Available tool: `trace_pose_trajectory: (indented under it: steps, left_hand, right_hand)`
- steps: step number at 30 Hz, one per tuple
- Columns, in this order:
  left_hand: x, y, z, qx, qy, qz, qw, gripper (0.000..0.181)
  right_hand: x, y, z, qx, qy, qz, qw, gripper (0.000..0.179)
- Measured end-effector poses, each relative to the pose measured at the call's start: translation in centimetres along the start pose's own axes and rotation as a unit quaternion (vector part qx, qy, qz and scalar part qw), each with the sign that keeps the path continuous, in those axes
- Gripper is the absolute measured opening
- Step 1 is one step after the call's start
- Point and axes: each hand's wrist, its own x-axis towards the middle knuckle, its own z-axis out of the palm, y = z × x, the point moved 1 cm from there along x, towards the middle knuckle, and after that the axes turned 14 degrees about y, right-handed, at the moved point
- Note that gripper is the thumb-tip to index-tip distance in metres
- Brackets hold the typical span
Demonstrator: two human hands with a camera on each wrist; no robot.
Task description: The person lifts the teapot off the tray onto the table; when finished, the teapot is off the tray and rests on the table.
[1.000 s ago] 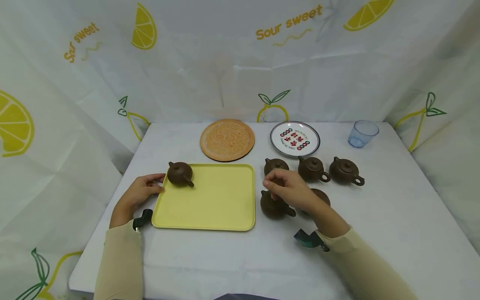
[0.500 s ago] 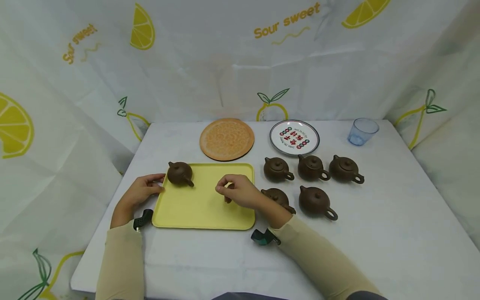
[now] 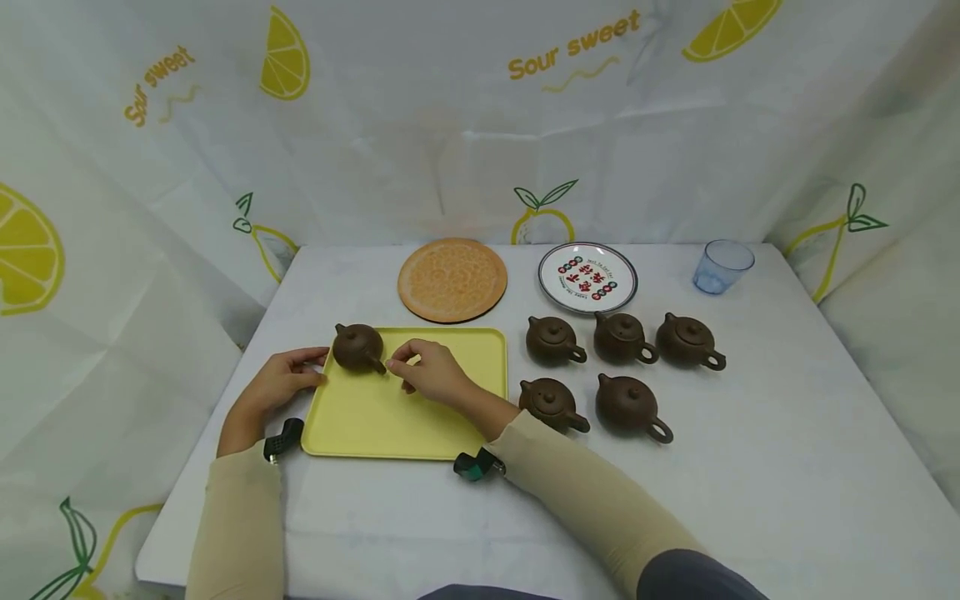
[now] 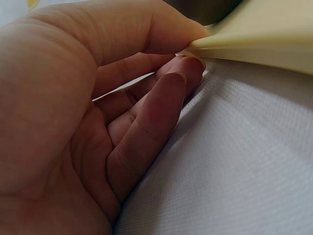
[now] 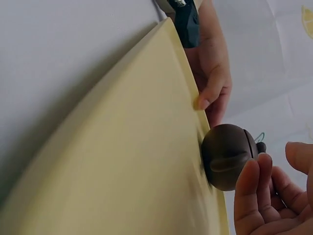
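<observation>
A small dark brown teapot (image 3: 357, 347) sits at the far left corner of a yellow tray (image 3: 420, 429), its handle pointing toward the right hand. My left hand (image 3: 276, 385) holds the tray's left edge; the left wrist view has the thumb (image 4: 161, 29) on top of the rim and fingertips right under it. Over the tray, my right hand (image 3: 431, 372) is close beside the teapot's handle with its fingers bent. The right wrist view shows nothing between its thumb (image 5: 299, 155) and fingers, which overlap the teapot (image 5: 226, 155).
Several similar brown teapots stand right of the tray, among them a rounder one (image 3: 628, 406) in the near row. Behind are a round orange-brown mat (image 3: 452, 281), a white plate with red lettering (image 3: 588, 277) and a blue glass (image 3: 722, 267). A lemon-print curtain hangs behind the table.
My right hand has moved left from above the teapots on the right, across the tray, to the handle of the teapot on it. The left hand has stayed at the tray's edge.
</observation>
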Motion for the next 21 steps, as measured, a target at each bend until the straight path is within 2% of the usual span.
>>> trace_pose_trajectory:
  steps: [6, 11, 15, 18, 21]
  left_hand:
    - [0.1, 0.2, -0.1, 0.007, 0.002, -0.002, 1.0, 0.056]
    - [-0.1, 0.6, -0.1, 0.008, -0.001, -0.011, 0.9999, 0.056]
    - [-0.7, 1.8, -0.2, -0.001, -0.004, -0.015, 0.9999, 0.056]
    - [-1.2, 3.0, -0.2, -0.002, -0.004, -0.017, 0.9998, 0.055]
    - [-1.6, 3.8, -0.2, 0.002, -0.005, -0.015, 0.9999, 0.054]
  right_hand:
    - [1.1, -0.1, 2.3, -0.015, 0.004, 0.011, 0.9998, 0.021]
    - [1.8, 0.0, 3.4, -0.041, 0.006, 0.012, 0.9991, 0.021]
    - [2.1, 0.2, 3.8, -0.057, 0.006, 0.01, 0.9983, 0.018]
    - [2.2, 0.5, 4.1, -0.045, 0.002, 0.019, 0.9988, 0.018]
    - [2.4, 0.7, 4.2, -0.01, -0.002, 0.038, 0.9992, 0.017]
